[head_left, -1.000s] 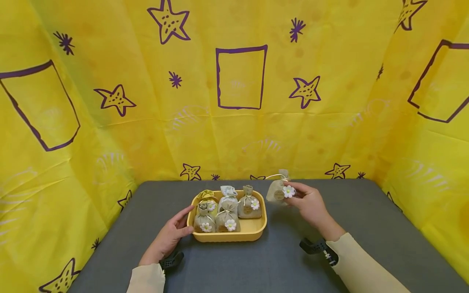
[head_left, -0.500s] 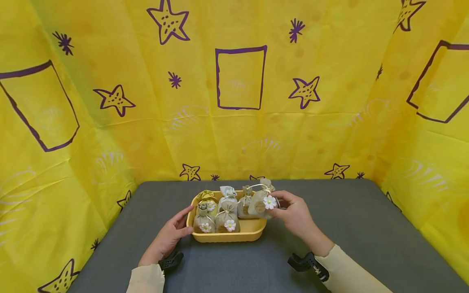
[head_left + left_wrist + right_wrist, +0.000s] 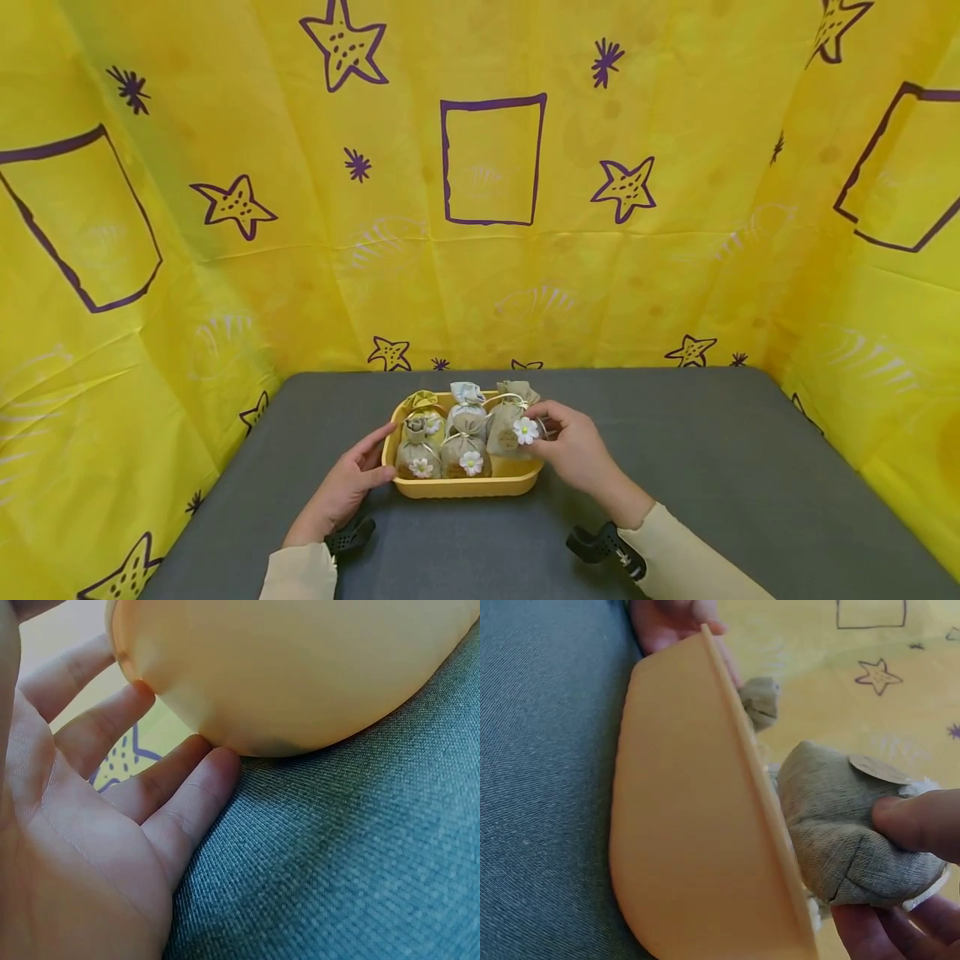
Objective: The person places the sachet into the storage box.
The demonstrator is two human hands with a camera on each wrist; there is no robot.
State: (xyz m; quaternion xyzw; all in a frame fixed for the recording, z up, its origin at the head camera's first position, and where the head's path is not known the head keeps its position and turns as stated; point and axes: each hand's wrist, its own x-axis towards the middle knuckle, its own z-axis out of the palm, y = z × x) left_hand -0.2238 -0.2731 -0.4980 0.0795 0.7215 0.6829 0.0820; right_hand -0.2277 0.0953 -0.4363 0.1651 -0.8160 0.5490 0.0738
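Observation:
My right hand (image 3: 579, 450) pinches a beige linen sachet (image 3: 507, 429) with a white flower and a tied neck, over the right part of a yellow tray (image 3: 472, 488). From the right wrist view, the sachet (image 3: 840, 821) hangs by the tray's rim, thumb on one side and fingers below. My left hand (image 3: 347, 483) touches the tray's left end; the left wrist view shows its extended fingertips against the outer wall (image 3: 285, 675). Inside stand two beige sachets in front, a yellow sachet (image 3: 422, 403) and a pale blue sachet (image 3: 467, 395) behind. Another beige sachet is mostly hidden behind the held one.
The tray stands on a dark grey cloth-covered table (image 3: 465, 550). Yellow fabric (image 3: 487, 292) with purple stars and outlines hangs behind and along both sides. Each wrist carries a black strap mount (image 3: 603, 546).
My right hand has carried the beige sachet leftward and lower, from beside the tray to over its right part. The left hand and tray have stayed in place.

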